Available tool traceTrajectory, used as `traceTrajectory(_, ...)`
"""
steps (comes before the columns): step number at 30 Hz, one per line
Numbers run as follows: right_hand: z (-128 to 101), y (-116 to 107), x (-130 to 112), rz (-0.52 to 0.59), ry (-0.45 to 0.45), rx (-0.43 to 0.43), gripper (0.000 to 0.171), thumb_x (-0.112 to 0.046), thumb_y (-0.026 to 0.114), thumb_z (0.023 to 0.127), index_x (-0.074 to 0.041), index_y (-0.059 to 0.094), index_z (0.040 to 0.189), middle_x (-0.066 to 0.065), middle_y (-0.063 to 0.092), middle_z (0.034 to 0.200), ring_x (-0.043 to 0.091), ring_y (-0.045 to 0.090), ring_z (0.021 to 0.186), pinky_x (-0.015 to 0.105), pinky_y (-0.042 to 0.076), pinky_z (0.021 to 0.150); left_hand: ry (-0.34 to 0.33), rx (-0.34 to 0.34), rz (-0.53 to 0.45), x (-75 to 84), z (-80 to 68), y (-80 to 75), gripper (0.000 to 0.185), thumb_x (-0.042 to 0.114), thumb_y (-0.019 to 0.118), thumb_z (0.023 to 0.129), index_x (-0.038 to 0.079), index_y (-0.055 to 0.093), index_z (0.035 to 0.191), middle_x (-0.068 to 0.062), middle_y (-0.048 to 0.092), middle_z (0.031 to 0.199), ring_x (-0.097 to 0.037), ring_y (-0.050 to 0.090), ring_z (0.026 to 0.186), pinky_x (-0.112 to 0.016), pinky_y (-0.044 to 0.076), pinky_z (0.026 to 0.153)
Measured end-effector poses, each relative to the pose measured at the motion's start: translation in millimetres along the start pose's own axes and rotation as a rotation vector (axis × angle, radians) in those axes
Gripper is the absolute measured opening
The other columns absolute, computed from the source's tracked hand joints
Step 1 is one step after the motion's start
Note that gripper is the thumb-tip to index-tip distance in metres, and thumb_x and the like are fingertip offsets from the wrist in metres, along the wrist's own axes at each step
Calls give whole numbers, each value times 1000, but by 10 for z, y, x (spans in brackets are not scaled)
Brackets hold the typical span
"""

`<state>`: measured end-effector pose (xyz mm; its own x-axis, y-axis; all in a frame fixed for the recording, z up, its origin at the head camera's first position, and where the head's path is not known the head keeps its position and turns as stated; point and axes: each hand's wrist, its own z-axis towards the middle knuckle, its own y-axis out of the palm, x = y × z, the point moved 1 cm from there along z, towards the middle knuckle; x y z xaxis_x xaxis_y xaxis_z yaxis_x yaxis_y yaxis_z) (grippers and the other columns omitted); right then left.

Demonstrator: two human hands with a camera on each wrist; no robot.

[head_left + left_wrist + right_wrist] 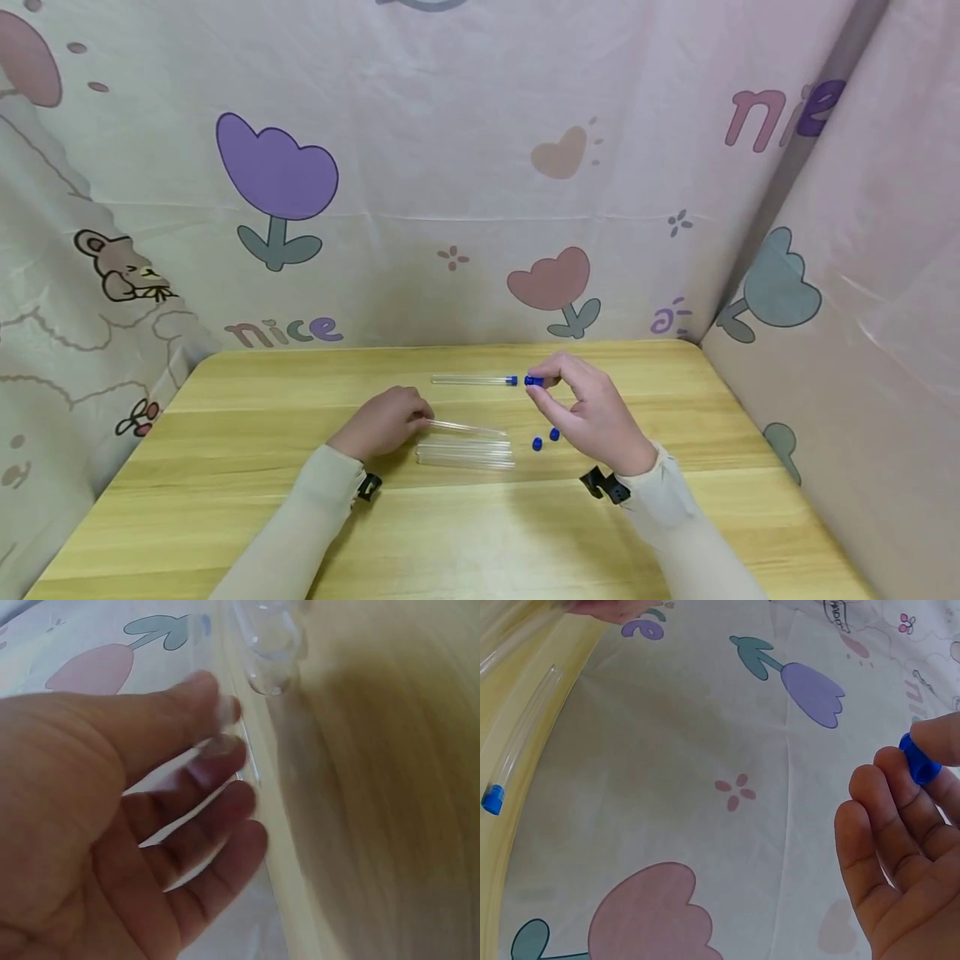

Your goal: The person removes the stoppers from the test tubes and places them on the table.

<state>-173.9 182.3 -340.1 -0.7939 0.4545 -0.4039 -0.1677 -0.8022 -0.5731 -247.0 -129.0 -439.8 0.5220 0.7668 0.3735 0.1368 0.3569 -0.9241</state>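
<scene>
My left hand (pixel 418 417) pinches one end of an uncapped clear tube (pixel 471 429), which points right just above the table. In the left wrist view the thumb and fingers (pixel 225 750) close on that blurred tube. My right hand (pixel 542 388) is raised over the table and pinches a small blue cap (pixel 533 381) between thumb and index finger; the same cap (pixel 919 759) shows in the right wrist view. Several more clear tubes (pixel 465 455) lie side by side below the held one. Two loose blue caps (pixel 545 439) sit on the table under my right hand.
A capped tube (pixel 474 380) lies near the back of the wooden table (pixel 225 500), its blue cap (pixel 492 799) toward my right hand. Printed cloth walls (pixel 465 167) enclose the table at the back and on both sides.
</scene>
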Motion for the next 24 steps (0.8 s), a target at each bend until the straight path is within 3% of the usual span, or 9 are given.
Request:
traceTrajectory(9,17,22,-39,-28,66,-16,20,-2,75,93,-10,68,111,-7,65,92,8,58,84,27,52,73,12,-24,-27,-39,-44,19,19,2,64,100,11,79,109,1,71,104,-21,68,102,-42,56,96)
traceTrajectory(15,4,44,-44,-30,64,-35,22,-2,74,94,-9,67,114,-7,65,95,9,58,86,26,52,74,-2,0,-57,21,-80,-58,23,6,55,106,8,75,118,-5,72,114,-25,68,111,-45,53,101)
traceTrajectory(19,-3,54,-27,-54,63,-28,26,-1,74,94,-8,68,117,-5,68,99,9,60,88,27,54,78,-24,118,-113,179,-159,-314,25,11,55,107,10,71,127,-6,71,122,-26,66,115,-48,53,101)
traceTrajectory(24,-6,63,-8,-47,78,-28,25,0,75,92,-11,70,115,-6,71,104,10,63,91,26,56,81,6,276,-125,413,-321,-701,28,19,64,104,12,69,130,-3,70,124,-27,64,118,-51,52,100)
